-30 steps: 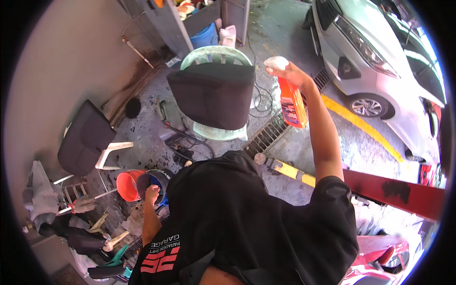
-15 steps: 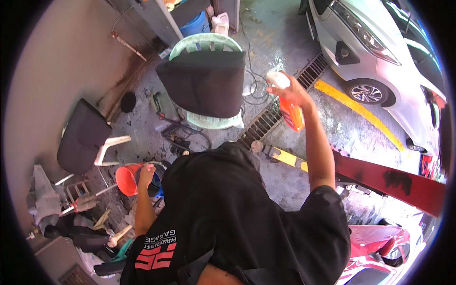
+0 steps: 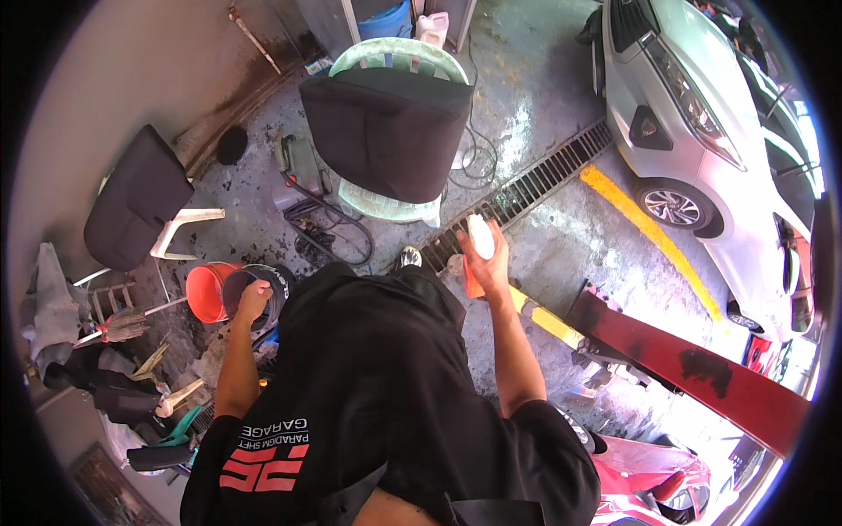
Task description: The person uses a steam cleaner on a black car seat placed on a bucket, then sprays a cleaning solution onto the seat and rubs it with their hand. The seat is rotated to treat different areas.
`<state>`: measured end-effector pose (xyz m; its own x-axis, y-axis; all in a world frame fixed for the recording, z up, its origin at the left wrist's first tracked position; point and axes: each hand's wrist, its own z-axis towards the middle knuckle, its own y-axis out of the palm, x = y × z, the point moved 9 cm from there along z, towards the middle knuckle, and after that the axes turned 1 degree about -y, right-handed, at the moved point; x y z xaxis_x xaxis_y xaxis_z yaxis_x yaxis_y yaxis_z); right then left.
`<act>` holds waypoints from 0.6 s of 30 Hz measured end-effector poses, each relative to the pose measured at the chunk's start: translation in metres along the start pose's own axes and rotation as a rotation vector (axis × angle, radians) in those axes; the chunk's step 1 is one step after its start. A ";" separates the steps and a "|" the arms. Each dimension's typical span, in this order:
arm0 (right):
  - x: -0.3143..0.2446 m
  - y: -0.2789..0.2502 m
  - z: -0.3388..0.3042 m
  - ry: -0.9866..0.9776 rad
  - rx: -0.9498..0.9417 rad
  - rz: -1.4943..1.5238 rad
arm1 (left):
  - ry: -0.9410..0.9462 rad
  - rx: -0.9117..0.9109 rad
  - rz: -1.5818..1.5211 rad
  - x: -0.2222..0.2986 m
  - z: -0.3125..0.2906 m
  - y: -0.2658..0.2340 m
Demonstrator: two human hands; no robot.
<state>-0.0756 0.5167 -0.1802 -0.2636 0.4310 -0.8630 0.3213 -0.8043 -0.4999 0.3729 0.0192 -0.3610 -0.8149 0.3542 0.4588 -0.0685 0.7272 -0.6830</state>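
Note:
My right hand [image 3: 491,261] is closed round a spray bottle [image 3: 481,238] with an orange-red body and a white spray head, held in front of me near the floor drain. On the left, my left hand [image 3: 254,301] is closed in front of a black bucket [image 3: 279,285]; whatever its fingers hold, if anything, is hidden. Beyond both hands, a dark fabric car seat cushion [image 3: 386,131] lies across a pale green plastic chair [image 3: 386,208]. Neither hand touches it.
An orange bucket [image 3: 204,294] stands beside the black one. Left, a second dark cushion [image 3: 139,197] rests on a white chair [image 3: 189,230]. A machine with a hose [image 3: 351,230] lies on the floor. A drain grate [image 3: 553,171], silver car [image 3: 675,131] and red metal beam [image 3: 684,368] are to the right.
My right hand has come down and inward, bringing the spray bottle nearer my body. My left hand has shifted slightly left. The view has moved, so the chair and cushion appear higher and farther right.

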 end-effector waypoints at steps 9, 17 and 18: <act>-0.009 0.044 -0.045 -0.049 0.190 -0.110 | 0.106 0.016 -0.016 0.008 -0.023 -0.010; -0.038 0.068 -0.070 -0.084 0.263 -0.087 | 0.102 -0.095 -0.008 -0.062 -0.084 0.022; -0.052 0.066 -0.073 -0.166 0.357 -0.053 | 0.101 -0.113 0.029 -0.077 -0.096 0.028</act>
<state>0.0256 0.4716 -0.1738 -0.4238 0.4276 -0.7985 -0.0256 -0.8869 -0.4613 0.4889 0.0689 -0.3610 -0.7532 0.4293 0.4984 0.0244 0.7754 -0.6310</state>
